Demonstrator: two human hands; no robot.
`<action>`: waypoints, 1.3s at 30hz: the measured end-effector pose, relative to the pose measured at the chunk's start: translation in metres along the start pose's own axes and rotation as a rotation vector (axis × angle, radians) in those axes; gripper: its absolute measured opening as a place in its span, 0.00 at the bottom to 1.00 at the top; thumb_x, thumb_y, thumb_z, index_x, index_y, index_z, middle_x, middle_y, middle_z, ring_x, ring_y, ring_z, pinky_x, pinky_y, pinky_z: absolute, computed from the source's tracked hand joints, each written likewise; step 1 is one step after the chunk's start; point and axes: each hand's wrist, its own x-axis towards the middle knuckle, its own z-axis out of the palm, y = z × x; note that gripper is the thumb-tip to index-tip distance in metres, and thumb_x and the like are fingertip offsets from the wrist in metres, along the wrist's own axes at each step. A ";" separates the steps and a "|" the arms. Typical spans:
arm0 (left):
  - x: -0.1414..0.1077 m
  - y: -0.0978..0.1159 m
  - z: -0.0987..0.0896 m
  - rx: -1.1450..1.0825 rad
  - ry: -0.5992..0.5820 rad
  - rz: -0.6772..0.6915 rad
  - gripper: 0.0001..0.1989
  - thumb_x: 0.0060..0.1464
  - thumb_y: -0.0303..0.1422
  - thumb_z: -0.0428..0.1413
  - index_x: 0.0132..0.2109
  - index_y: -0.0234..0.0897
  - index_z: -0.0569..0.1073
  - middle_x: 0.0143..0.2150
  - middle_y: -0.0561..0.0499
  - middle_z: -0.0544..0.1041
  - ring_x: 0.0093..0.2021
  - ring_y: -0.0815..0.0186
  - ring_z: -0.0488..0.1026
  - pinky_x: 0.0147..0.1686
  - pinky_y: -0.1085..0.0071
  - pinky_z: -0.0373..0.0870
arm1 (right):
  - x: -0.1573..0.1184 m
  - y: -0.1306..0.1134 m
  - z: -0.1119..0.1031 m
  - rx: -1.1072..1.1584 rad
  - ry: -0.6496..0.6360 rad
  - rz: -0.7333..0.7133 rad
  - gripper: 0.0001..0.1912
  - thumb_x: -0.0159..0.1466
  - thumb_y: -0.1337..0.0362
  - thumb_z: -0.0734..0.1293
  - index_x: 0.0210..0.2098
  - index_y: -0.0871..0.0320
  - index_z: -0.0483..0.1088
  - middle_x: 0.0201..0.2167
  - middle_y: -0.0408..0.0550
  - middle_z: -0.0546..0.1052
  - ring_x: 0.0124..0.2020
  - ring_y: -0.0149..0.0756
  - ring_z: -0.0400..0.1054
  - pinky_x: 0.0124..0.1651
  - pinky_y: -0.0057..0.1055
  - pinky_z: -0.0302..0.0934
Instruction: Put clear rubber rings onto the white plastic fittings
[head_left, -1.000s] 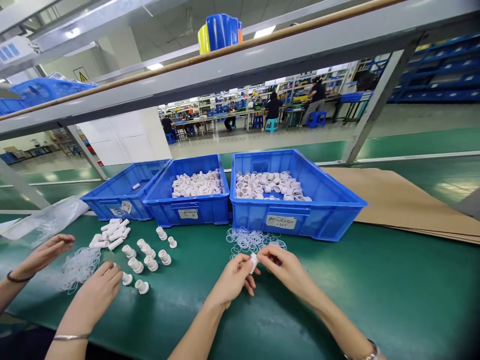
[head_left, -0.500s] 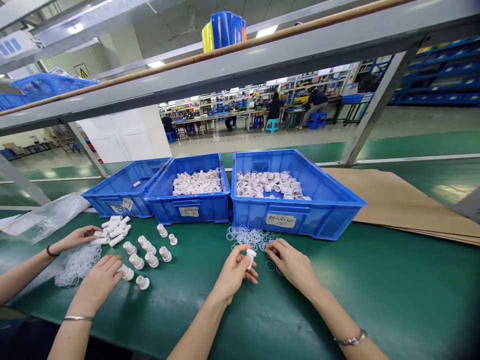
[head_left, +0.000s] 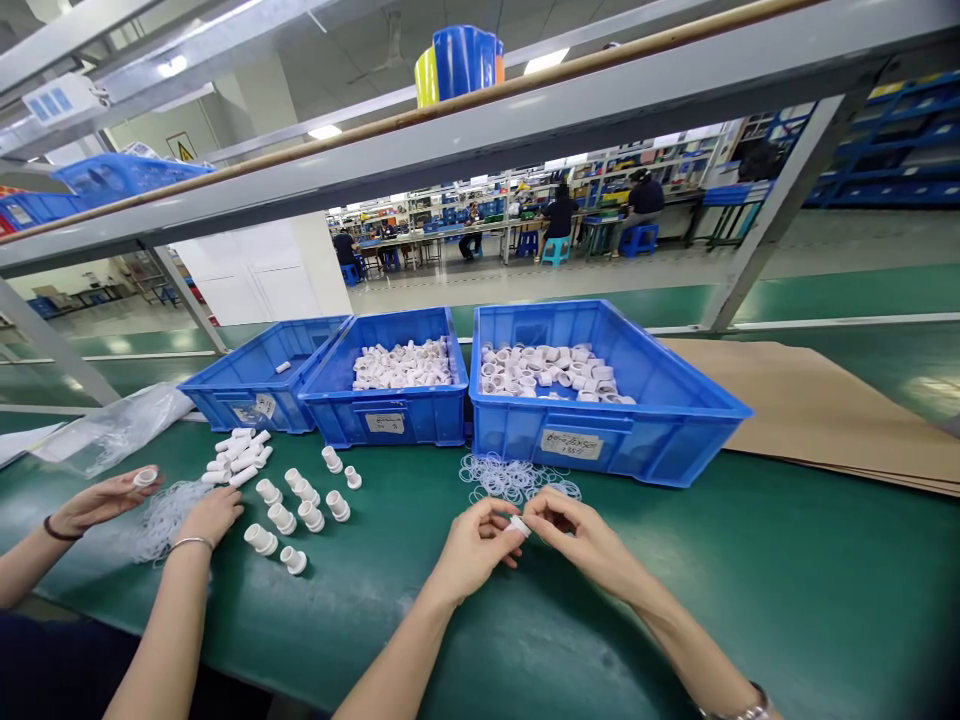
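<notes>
My left hand (head_left: 480,545) is closed around a white plastic pipe fitting (head_left: 519,525), held tilted a little above the green table. Thumb and fingertips of my right hand (head_left: 574,530) are pinched together at the fitting's right end. What they hold, if anything, is too small to make out. Just beyond both hands lies a loose pile of thin, clear rings (head_left: 510,478), partly hidden by my right hand. Behind that pile stands a blue bin (head_left: 600,440) with short white rings or collars (head_left: 547,370) inside.
At left, a co-worker's one hand (head_left: 112,498) holds a white part; the other (head_left: 212,515) is by white tubes (head_left: 238,455) and another ring pile (head_left: 165,515). Several fittings (head_left: 300,515) stand between us. Two more blue bins (head_left: 386,425) (head_left: 262,395) and cardboard (head_left: 840,410) lie behind.
My right hand has come from the ring pile to the fitting in my left hand, which has tilted. The co-worker's left hand has lifted a white part away from the tubes.
</notes>
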 end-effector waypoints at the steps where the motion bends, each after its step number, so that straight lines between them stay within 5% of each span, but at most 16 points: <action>1: 0.000 0.000 0.000 0.022 0.010 0.010 0.25 0.49 0.46 0.66 0.47 0.32 0.74 0.34 0.50 0.73 0.32 0.67 0.73 0.29 0.72 0.73 | -0.001 -0.002 0.000 0.011 -0.017 0.000 0.18 0.71 0.49 0.61 0.32 0.54 0.70 0.32 0.42 0.67 0.32 0.34 0.59 0.35 0.31 0.52; 9: 0.002 0.002 -0.004 -0.231 0.070 -0.010 0.27 0.47 0.46 0.68 0.44 0.29 0.71 0.33 0.48 0.75 0.30 0.68 0.74 0.30 0.71 0.75 | 0.002 0.007 0.001 -0.087 -0.003 0.002 0.19 0.70 0.47 0.62 0.32 0.55 0.71 0.30 0.42 0.68 0.30 0.33 0.59 0.33 0.31 0.51; 17: -0.001 0.000 -0.001 -0.363 -0.086 0.009 0.24 0.53 0.43 0.65 0.45 0.30 0.66 0.34 0.44 0.77 0.31 0.66 0.76 0.31 0.72 0.75 | 0.000 -0.012 -0.003 0.156 -0.090 0.079 0.20 0.67 0.45 0.65 0.46 0.54 0.73 0.40 0.46 0.74 0.38 0.37 0.67 0.39 0.32 0.61; 24: -0.002 -0.003 -0.008 -0.592 -0.203 -0.120 0.26 0.51 0.43 0.67 0.47 0.31 0.66 0.34 0.44 0.77 0.27 0.70 0.74 0.24 0.78 0.69 | -0.002 -0.020 -0.008 0.179 -0.105 0.058 0.19 0.67 0.47 0.66 0.42 0.55 0.76 0.38 0.47 0.75 0.40 0.39 0.69 0.44 0.33 0.63; 29: 0.000 -0.007 -0.009 -0.639 -0.262 -0.196 0.26 0.47 0.44 0.69 0.44 0.33 0.67 0.33 0.46 0.77 0.24 0.72 0.73 0.21 0.80 0.61 | 0.001 -0.004 -0.002 0.075 -0.061 0.021 0.21 0.66 0.44 0.65 0.39 0.55 0.77 0.37 0.48 0.77 0.39 0.41 0.71 0.43 0.34 0.65; 33: -0.013 0.004 -0.009 -0.469 -0.334 -0.111 0.31 0.40 0.50 0.71 0.41 0.35 0.66 0.31 0.44 0.78 0.24 0.65 0.74 0.23 0.74 0.66 | 0.008 0.024 0.006 -0.091 0.007 0.039 0.25 0.61 0.38 0.64 0.39 0.53 0.77 0.37 0.51 0.79 0.37 0.44 0.73 0.39 0.34 0.68; 35: -0.033 0.024 -0.019 -0.339 -0.198 -0.021 0.30 0.41 0.49 0.70 0.41 0.36 0.67 0.31 0.44 0.77 0.26 0.64 0.74 0.25 0.71 0.68 | 0.011 0.040 0.006 -0.157 0.042 0.050 0.27 0.58 0.36 0.65 0.39 0.52 0.78 0.40 0.51 0.80 0.39 0.46 0.75 0.38 0.33 0.70; 39: -0.104 0.075 -0.071 0.234 0.501 0.211 0.12 0.55 0.41 0.62 0.41 0.38 0.73 0.38 0.48 0.76 0.36 0.65 0.73 0.36 0.69 0.70 | 0.014 0.065 0.002 -0.285 0.166 0.043 0.28 0.56 0.34 0.64 0.39 0.48 0.79 0.42 0.49 0.81 0.35 0.46 0.77 0.28 0.30 0.70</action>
